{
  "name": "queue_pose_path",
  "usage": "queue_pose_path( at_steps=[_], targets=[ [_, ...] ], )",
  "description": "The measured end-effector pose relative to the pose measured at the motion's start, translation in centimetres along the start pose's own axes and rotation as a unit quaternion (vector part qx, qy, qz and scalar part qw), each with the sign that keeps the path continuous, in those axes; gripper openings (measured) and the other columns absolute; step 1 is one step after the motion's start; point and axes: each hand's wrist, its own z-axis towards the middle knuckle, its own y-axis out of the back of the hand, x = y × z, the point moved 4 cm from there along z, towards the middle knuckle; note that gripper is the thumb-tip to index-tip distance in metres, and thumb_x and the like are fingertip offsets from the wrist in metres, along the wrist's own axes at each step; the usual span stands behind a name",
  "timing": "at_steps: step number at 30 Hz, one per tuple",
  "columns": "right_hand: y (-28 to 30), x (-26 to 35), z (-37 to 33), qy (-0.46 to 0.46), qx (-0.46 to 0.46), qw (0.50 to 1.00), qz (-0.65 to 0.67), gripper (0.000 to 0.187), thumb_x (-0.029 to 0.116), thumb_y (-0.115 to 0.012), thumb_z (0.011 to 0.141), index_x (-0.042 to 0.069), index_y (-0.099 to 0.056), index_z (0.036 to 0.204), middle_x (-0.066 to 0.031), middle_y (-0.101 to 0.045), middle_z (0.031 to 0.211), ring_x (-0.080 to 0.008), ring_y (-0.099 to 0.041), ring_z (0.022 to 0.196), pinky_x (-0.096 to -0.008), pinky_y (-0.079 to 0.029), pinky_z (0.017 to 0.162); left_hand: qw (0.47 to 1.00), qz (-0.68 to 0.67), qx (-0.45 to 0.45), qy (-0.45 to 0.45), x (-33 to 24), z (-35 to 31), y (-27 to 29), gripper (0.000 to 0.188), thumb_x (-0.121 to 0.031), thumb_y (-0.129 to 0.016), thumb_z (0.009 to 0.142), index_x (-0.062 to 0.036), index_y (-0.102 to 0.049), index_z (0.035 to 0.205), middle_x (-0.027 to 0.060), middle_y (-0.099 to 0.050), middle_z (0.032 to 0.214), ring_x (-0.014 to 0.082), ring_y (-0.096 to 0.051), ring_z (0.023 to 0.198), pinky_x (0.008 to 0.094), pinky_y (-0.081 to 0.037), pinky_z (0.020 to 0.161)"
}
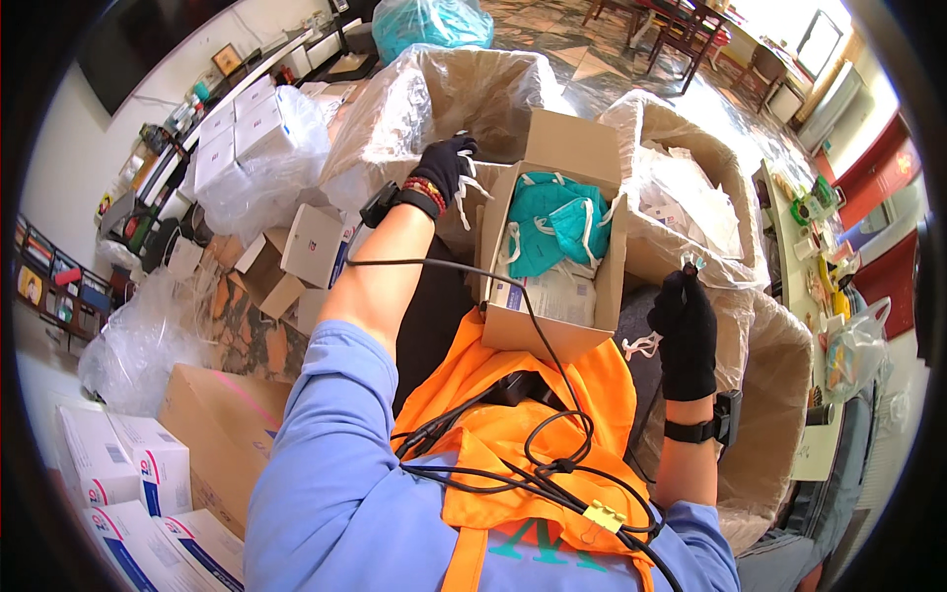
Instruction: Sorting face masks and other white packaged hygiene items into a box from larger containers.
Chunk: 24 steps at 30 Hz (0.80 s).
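An open cardboard box (552,331) rests on my lap, holding teal folding face masks (557,222) with white straps. Beneath the masks are flat white printed packs (557,296). My left hand (449,166), in a black glove, is closed beyond the box's left side, with white straps (471,185) hanging from it. To the right of the box, my black-gloved right hand (686,331) is pinched, fingers pointing up. A small teal-and-white bit (696,262) shows at its fingertips, and a white strap (641,345) dangles beside it. Whatever else lies in either hand is hidden.
Plastic-lined cartons stand ahead (424,84), at the right (745,187), and near my right arm (779,395). White boxes (138,474) and a brown carton (222,424) sit at lower left. A black cable (444,262) crosses my left forearm and the box. Tables line both sides.
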Motion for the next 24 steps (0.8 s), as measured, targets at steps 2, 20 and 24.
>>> queue_pose_path(
  at_steps=[2, 20, 24],
  targets=[
    [0.3, -0.1, -0.3, 0.046, -0.042, 0.993, -0.101, 0.023, 0.029, -0.052, 0.100, 0.008, -0.063, 0.098, 0.0063, -0.053, 0.070, -0.0026, -0.045, 0.057, -0.0201, -0.032, 0.051, 0.997, -0.072, 0.019, 0.007, 0.0, -2.6, -2.9, 0.012, -0.020, -0.058, 0.095, -0.0103, -0.064, 0.093, -0.0034, -0.056, 0.067, 0.0081, -0.044, 0.047, 0.0221, -0.033, 0.043],
    [-7.5, -1.3, 0.8, 0.149, 0.148, 0.907, -0.366, 0.026, 0.012, -0.056, 0.090, 0.004, -0.064, 0.113, -0.0024, -0.062, 0.090, -0.0069, -0.059, 0.083, -0.0196, -0.047, 0.071, 0.936, 0.065, 0.319, -0.130, 1.5, -16.7, -17.0, 0.026, -0.021, -0.051, 0.101, -0.0042, -0.056, 0.120, 0.0037, -0.061, 0.105, 0.0081, -0.057, 0.092, 0.0236, -0.049, 0.081],
    [-8.2, 1.4, 0.5, -0.009, 0.158, 0.976, -0.148, 0.027, 0.015, -0.051, 0.096, 0.003, -0.063, 0.118, -0.0019, -0.063, 0.092, -0.0059, -0.060, 0.082, -0.0203, -0.048, 0.072, 0.906, 0.091, 0.412, -0.025, 2.9, -20.0, -17.0, 0.034, -0.014, -0.052, 0.099, 0.0017, -0.050, 0.130, 0.0070, -0.061, 0.117, 0.0127, -0.057, 0.107, 0.0272, -0.046, 0.096]
  ],
)
